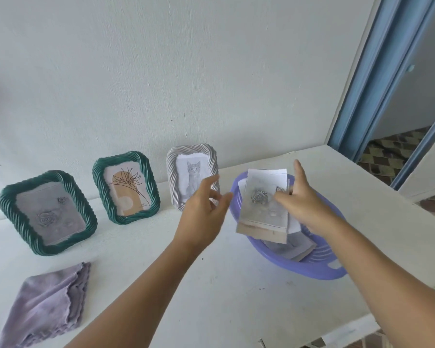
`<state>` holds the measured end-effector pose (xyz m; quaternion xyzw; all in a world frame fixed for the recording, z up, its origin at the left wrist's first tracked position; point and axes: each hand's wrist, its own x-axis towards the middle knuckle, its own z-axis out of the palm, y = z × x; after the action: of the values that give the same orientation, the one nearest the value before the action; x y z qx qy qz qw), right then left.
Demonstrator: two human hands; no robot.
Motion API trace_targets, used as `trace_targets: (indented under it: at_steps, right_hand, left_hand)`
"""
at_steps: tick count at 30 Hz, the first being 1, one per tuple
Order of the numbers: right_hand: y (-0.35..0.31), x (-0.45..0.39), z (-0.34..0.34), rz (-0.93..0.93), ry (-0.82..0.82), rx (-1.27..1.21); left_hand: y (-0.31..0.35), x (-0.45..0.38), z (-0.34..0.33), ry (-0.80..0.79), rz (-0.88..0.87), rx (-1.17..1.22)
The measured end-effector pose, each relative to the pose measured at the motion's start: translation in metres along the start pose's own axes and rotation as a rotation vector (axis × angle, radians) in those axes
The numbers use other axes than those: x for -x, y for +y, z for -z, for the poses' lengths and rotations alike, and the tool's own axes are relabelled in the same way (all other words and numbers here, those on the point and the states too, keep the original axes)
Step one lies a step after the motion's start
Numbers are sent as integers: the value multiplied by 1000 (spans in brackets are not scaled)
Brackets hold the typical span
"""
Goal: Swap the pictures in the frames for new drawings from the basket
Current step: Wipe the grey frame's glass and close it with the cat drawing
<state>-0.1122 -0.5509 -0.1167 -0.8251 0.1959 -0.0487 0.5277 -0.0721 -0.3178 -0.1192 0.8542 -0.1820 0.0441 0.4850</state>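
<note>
Right now the grey rose drawing on white paper with a brown card backing (pixel 264 204) is lifted just above the lilac plastic basket (pixel 319 268), pinched by the right hand (pixel 299 199) at its right edge; the left hand (pixel 204 207) hovers left of the basket, fingers relaxed, gripping nothing. Judging from that one-edge pinch, sheet and backing could slide apart and drop. The left hand, reaching in front of the white rope-pattern frame with the kitten picture (pixel 192 175), might also topple it.

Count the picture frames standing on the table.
3: a green frame far left, a second green frame beside it, and a white frame nearest the basket.
</note>
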Motion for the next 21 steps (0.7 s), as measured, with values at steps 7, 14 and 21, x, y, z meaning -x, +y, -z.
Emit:
trace_targets:
  at_steps: [7, 14, 21]
  right_hand:
    - [12, -14, 35, -11, -367, 575]
    - [17, -39, 14, 26, -428, 707]
    - [36, -46, 6, 151, -295, 615]
  left_hand:
    - [-14, -35, -21, -294, 276, -94]
    - [-10, -42, -31, -324, 323, 3]
    - [-16, -42, -33, -315, 288, -1]
